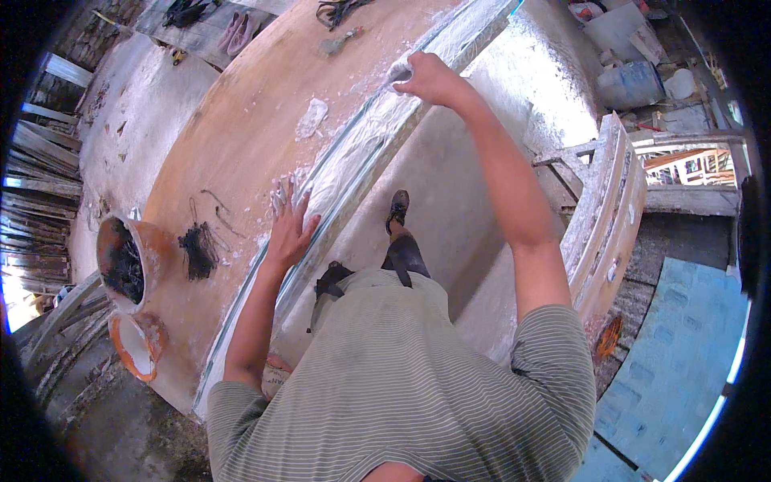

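Observation:
A long white plaster strip [341, 173] with blue-green lines along it runs diagonally along the edge of a brown tabletop [241, 120]. My left hand [291, 225] lies flat on the strip's near part, fingers spread and whitened with plaster, holding nothing. Farther up the strip, my right hand [430, 80] curls its thumb and fingers around a small grey-white wad [399, 71], pressed against the strip. What the wad is made of cannot be made out. A flat white plaster scrap [312, 118] lies on the tabletop between my hands.
At the left stand an orange-brown pot [161, 261] with dark fibres inside and a smaller white-lined bowl [136, 345]. A dark fibre tuft [197, 249] lies beside them. Curved moulding pieces [606, 217] stand at right, near a blue panel [675, 345] and a blue drum [630, 86].

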The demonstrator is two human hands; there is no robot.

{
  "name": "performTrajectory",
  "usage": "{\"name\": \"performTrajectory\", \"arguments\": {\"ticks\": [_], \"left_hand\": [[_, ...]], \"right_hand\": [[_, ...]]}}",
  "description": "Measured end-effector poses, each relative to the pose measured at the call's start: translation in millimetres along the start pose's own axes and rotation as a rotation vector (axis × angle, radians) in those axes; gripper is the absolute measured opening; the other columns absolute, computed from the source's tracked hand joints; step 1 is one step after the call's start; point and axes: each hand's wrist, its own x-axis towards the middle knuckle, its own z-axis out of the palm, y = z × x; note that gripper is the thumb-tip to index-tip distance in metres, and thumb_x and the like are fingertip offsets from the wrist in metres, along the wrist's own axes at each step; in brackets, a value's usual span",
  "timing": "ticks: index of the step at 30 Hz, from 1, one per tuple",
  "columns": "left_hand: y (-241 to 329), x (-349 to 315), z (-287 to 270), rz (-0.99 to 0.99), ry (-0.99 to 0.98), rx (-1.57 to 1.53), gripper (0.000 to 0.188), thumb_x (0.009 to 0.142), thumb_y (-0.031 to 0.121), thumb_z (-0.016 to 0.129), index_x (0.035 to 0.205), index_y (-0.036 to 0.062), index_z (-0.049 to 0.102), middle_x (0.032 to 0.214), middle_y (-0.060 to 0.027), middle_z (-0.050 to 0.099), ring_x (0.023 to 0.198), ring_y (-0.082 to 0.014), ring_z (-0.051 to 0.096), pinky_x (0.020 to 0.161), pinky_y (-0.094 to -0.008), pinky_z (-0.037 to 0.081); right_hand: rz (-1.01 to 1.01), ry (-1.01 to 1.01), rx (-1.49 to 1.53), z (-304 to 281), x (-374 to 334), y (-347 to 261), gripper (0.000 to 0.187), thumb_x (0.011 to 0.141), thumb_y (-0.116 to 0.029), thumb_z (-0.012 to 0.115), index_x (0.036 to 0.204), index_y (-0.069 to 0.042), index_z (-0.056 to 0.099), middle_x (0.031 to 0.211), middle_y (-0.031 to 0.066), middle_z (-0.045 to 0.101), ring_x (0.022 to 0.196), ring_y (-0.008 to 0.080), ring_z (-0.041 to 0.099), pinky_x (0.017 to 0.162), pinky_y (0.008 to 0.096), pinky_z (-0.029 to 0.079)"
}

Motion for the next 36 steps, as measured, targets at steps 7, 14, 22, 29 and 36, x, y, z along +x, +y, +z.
{"name": "performTrajectory", "arguments": {"ticks": [7,14,22,29,36], "left_hand": [[15,52,27,0.077,-0.342,0.233,0.047,0.103,0.049,0.039,0.142,0.0281,0.055,0.167,-0.0065,0.014,0.154,-0.034,0.006,0.123,-0.053,0.009],[38,101,36,0.044,-0.453,0.37,0.048,0.102,0.05,0.039,0.141,0.0264,0.056,0.166,-0.0041,0.019,0.152,-0.0298,0.016,0.123,-0.0535,0.01],[98,259,73,0.149,-0.332,0.407,0.049,0.102,0.051,0.039,0.141,0.0263,0.056,0.164,-0.0012,0.025,0.151,-0.0223,0.021,0.123,-0.0512,0.008],[99,312,88,0.086,-0.156,0.29,0.055,0.103,0.052,0.036,0.149,0.0244,0.046,0.167,-0.0057,0.014,0.154,-0.0302,0.007,0.123,-0.0527,0.002],[125,280,73,0.064,-0.402,0.397,0.058,0.102,0.051,0.036,0.145,0.0148,0.05,0.159,-0.0078,0.034,0.152,-0.0278,0.018,0.123,-0.051,0.008]], "right_hand": [[-0.034,-0.184,-0.028,129,26,115,0.035,0.087,-0.027,0.067,0.103,0.004,0.066,0.112,0.0265,0.064,0.115,0.0429,0.057,0.099,0.0495,0.047],[0.063,-0.469,0.358,166,-73,18,0.066,0.096,-0.05,0.054,0.109,0.014,0.064,0.12,0.0362,0.057,0.116,0.0476,0.056,0.101,0.0531,0.045],[0.345,-0.206,0.209,125,20,143,0.067,0.098,-0.048,0.048,0.118,0.014,0.062,0.133,0.043,0.047,0.13,0.0518,0.046,0.113,0.0558,0.032],[0.349,-0.17,0.226,40,98,227,0.064,0.097,-0.052,0.049,0.119,0.006,0.065,0.113,0.029,0.067,0.109,0.0549,0.059,0.099,0.0556,0.046],[0.1,0.332,-0.12,124,23,164,0.062,0.097,-0.051,0.048,0.106,0.006,0.07,0.126,0.0346,0.057,0.119,0.0452,0.056,0.104,0.0557,0.042]]}}
